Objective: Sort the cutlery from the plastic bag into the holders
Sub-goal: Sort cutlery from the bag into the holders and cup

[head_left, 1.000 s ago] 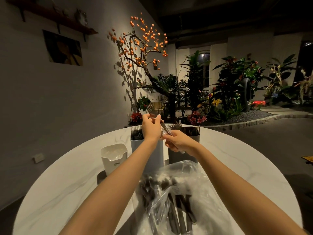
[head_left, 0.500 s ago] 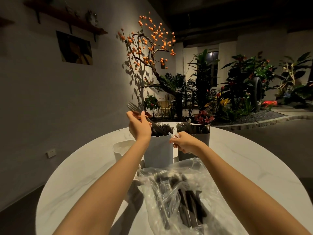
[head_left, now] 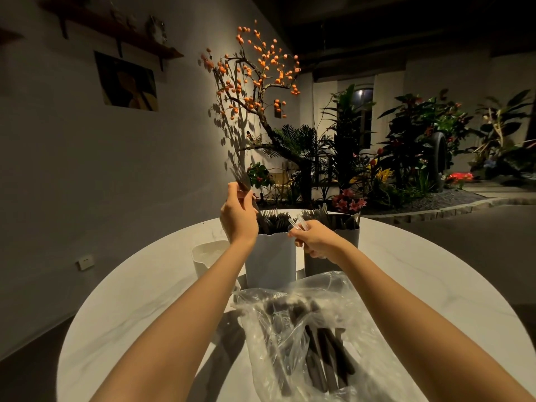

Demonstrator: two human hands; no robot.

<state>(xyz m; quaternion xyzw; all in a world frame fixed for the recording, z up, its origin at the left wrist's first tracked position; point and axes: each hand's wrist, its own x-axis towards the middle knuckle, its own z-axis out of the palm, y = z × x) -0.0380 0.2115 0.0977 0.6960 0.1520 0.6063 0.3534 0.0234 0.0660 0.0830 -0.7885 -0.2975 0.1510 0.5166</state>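
Note:
A clear plastic bag (head_left: 313, 338) with several dark-handled pieces of cutlery lies on the round white table (head_left: 139, 309) close to me. Behind it stand a white holder (head_left: 271, 256) full of forks and a grey holder (head_left: 348, 230) with more cutlery. My left hand (head_left: 238, 217) grips a dark fork (head_left: 242, 178) raised above the white holder, tines up. My right hand (head_left: 314, 239) pinches a clear plastic wrapper (head_left: 298, 223) between the two holders.
A small white container (head_left: 207, 255) sits left of the white holder. Beyond the table are a wall, a tree with orange fruit (head_left: 255, 71) and a bed of plants (head_left: 406, 158). The table edge curves away on both sides.
My hands have separated: the left one lifted the fork up and left out of the clear wrapper, which stays in my right hand. The camera shifted left.

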